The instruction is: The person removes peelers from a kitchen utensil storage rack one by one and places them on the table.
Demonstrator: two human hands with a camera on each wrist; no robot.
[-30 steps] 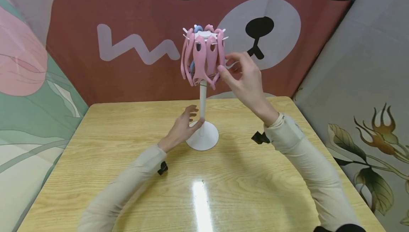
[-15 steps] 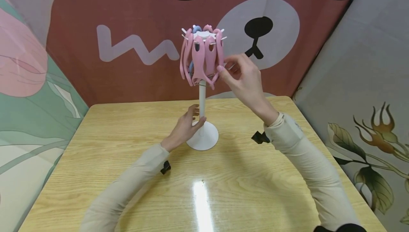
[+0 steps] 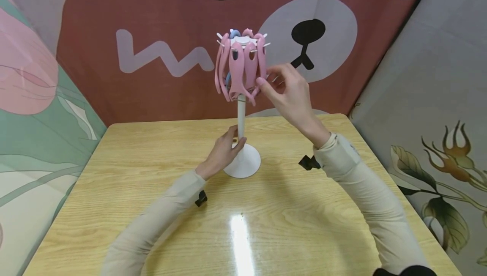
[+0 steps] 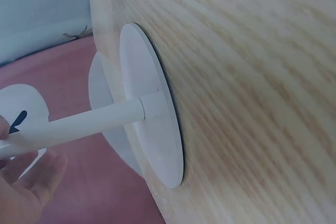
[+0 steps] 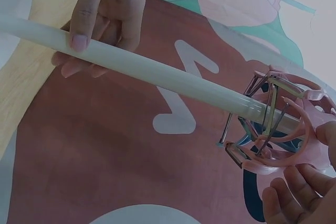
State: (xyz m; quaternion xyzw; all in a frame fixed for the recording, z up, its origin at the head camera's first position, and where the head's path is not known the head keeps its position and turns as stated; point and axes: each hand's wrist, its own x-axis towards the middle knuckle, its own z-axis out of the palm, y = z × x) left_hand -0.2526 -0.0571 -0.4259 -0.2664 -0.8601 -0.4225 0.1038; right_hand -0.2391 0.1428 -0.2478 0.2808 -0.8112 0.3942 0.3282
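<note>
A white stand has a round base (image 3: 249,166) on the table and an upright pole (image 4: 100,118). Pink Y-shaped peelers (image 3: 236,66) hang around its top from white hooks (image 3: 266,44), with a blue peeler (image 3: 235,34) among them. My left hand (image 3: 221,152) holds the lower pole, thumb on the near side and fingers behind, as the right wrist view shows. At the right side of the ring, my right hand (image 3: 291,92) pinches a hanging pink peeler (image 5: 315,148) between thumb and fingers. Metal blades show at the peelers' lower ends in the right wrist view.
The wooden table (image 3: 152,162) carries the stand toward its back edge. A red-brown printed cloth (image 3: 171,94) hangs behind it, with a floral cloth (image 3: 430,98) on the right and another floral cloth (image 3: 26,140) on the left.
My left hand has moved slightly right and closed around the pole. The right hand stays by the same peeler with only a slight shift.
</note>
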